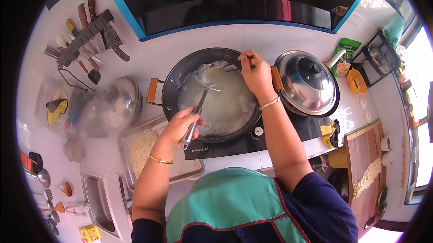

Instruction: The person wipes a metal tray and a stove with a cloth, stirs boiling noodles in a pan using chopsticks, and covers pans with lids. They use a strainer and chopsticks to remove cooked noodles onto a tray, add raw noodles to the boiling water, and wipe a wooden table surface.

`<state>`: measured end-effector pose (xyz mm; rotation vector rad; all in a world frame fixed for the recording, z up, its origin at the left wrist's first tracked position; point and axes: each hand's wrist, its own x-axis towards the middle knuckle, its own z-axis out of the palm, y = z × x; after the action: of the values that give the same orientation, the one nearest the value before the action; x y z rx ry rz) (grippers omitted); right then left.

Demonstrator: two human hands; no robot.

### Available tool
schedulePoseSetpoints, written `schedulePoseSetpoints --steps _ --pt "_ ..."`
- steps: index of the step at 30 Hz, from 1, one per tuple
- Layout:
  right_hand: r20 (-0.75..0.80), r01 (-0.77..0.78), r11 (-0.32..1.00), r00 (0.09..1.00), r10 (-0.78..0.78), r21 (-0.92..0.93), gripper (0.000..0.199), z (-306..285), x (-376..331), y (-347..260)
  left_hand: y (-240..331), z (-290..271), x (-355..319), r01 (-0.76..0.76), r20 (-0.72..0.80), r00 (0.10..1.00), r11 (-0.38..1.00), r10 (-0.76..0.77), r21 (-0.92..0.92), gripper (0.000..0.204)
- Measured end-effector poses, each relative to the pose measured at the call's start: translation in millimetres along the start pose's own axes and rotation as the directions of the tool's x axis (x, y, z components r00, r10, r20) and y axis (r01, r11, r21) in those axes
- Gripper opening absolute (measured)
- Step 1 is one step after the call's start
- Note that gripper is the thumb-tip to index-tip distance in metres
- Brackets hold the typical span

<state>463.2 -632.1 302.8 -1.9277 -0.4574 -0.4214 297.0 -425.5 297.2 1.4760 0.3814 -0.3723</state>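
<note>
A black wok with wooden side handles holds steaming, cloudy, foamy liquid. My left hand is closed round the metal handle of a wire skimmer, whose round head dips into the liquid near the wok's far left side. Over the far right rim, my right hand pinches dark chopsticks; their tips reach toward the skimmer and are partly hidden by steam and hand. Left of my left forearm, pale noodles lie in a metal tray.
To the right stands a second pan with a domed steel lid. A wooden board bears more noodles at far right. Knives hang on a wall rack. Another steel lid leans at left, above a sink.
</note>
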Motion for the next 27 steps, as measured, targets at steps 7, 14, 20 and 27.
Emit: schedulePoseSetpoints --steps 7,14,20,27 --pt "-0.12 0.02 0.992 0.993 -0.005 0.128 0.015 -38.8 -27.1 -37.2 -17.1 13.3 -19.4 -0.18 0.012 0.979 0.891 0.204 -0.417 0.044" --pt "-0.284 0.09 0.979 0.958 -0.035 0.181 0.017 -60.5 -54.9 -83.2 -16.3 -3.5 -66.5 -0.246 0.056 0.95 0.844 0.308 -0.477 0.041" --pt "-0.144 -0.189 0.976 0.974 0.173 -0.112 0.016 -21.4 -39.7 -2.1 -21.1 -28.6 -82.6 -0.175 0.05 0.978 0.925 0.203 -0.339 0.031" --pt "-0.147 -0.372 0.867 0.887 0.437 0.331 0.023 53.6 -19.8 30.3 -26.5 -21.5 -44.6 0.008 -0.02 1.0 0.964 -0.013 -0.267 0.015"
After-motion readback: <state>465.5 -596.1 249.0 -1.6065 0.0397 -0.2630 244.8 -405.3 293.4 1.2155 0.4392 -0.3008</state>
